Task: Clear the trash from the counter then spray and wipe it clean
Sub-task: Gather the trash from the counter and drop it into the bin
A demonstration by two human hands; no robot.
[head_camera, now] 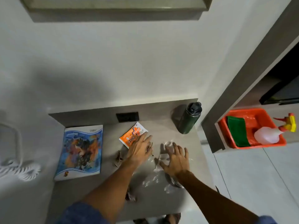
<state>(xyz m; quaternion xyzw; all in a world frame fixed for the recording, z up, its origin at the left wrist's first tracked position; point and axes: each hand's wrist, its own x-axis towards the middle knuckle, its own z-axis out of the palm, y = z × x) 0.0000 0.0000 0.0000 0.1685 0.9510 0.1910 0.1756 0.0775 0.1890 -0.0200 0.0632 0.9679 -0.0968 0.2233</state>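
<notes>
On the grey counter (161, 199), my left hand (140, 148) lies flat, fingers spread, over the lower edge of an orange and white packet (131, 134). My right hand (176, 159) is spread over crumpled white paper scraps (161, 157) beside it. Brown crumpled scraps lie at the left hand's side (119, 158) and under the left forearm (130, 197). More white bits (150, 181) dot the counter between my arms. A spray bottle (271, 133) and a green cloth (237, 131) rest in an orange tray (258, 145) to the right.
A blue illustrated book (80, 151) lies on the counter's left part. A dark green water bottle (189, 118) stands at the back right corner. A black wall socket (127, 116) sits behind the packet. A coiled white cord (17, 168) hangs left of the counter.
</notes>
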